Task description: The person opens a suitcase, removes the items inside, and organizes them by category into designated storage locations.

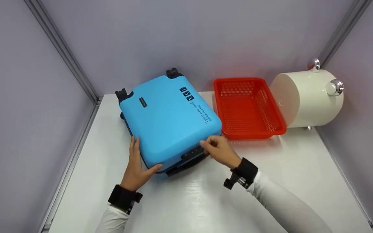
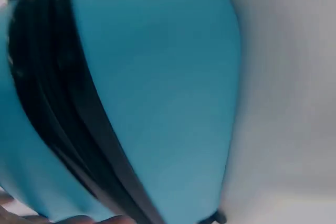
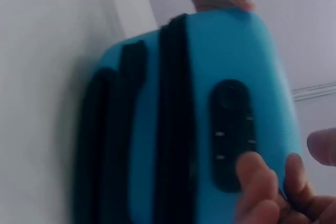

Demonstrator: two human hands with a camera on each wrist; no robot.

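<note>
A light blue hard-shell suitcase (image 1: 170,119) lies flat, its wheels toward the back wall and its handle side toward me. My left hand (image 1: 136,171) rests on its near left corner, fingers along the left side and thumb at the front edge. By the black combination lock (image 3: 232,135) on the handle side is my right hand (image 1: 220,150), fingers loosely bent. In the right wrist view a fingertip (image 3: 252,166) overlaps the lower end of the lock, and the thumb stands apart from the fingers. A black carry handle (image 1: 186,165) runs below the lock.
A red plastic basket (image 1: 273,132) stands right of the suitcase, close to its right corner. Farther right, a cream-coloured drum-shaped stool (image 1: 316,100) with chrome ball feet lies on its side. Grey panel walls (image 1: 189,38) enclose the white table (image 1: 186,207).
</note>
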